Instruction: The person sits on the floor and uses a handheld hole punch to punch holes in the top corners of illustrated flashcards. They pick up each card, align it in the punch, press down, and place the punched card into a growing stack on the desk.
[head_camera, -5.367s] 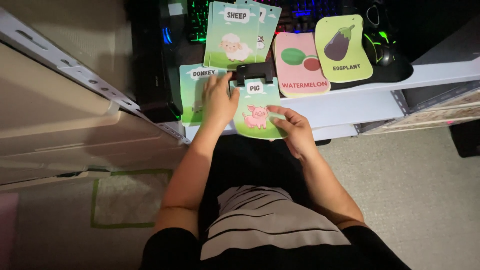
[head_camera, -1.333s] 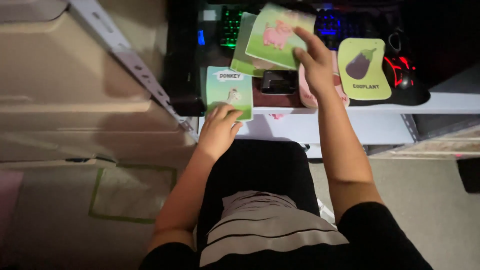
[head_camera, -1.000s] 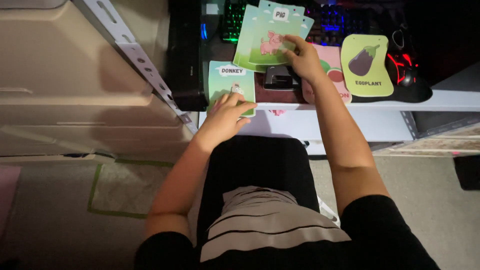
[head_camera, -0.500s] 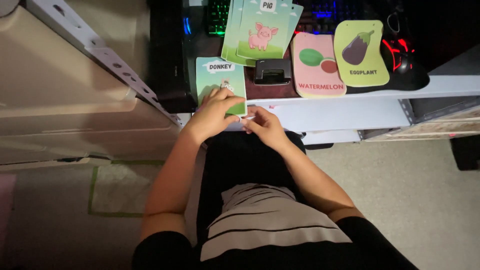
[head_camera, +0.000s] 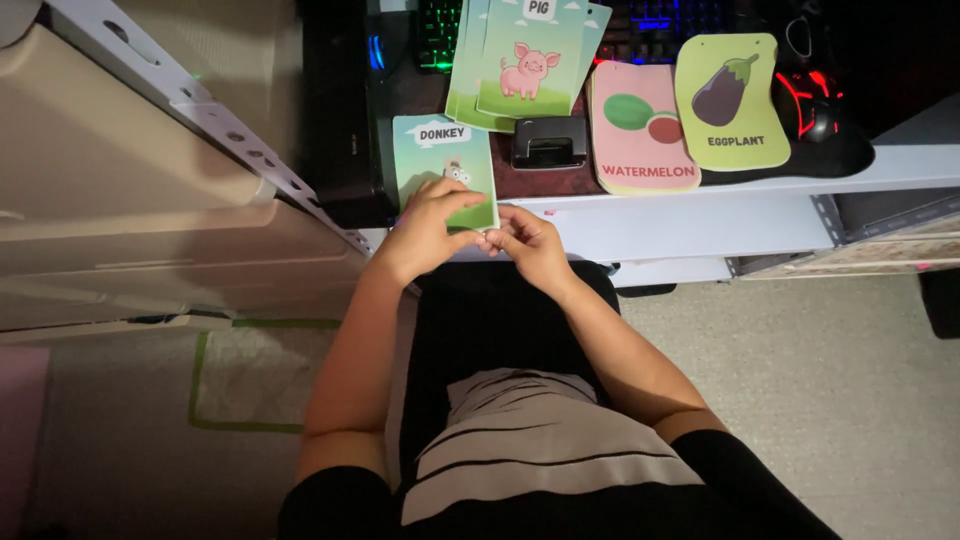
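Head view, seated person at desk edge. L hand (head_camera: 425, 225) lies flat-fingered on the lower part of the donkey card (head_camera: 446, 170), fingertips pressing it; R hand (head_camera: 525, 238) pinches that card's bottom-right corner, fingers narrow. Card lies at the front-left of the desk (head_camera: 680, 215), partly over the edge. Done, by judgement: a fanned pile w/ pig card (head_camera: 530, 55) on top sits behind; watermelon card (head_camera: 640, 125) & eggplant card (head_camera: 730, 100) lie side by side at right. Left: the donkey card only, not yet lifted. Black hole punch (head_camera: 550, 142) between pile & donkey card.
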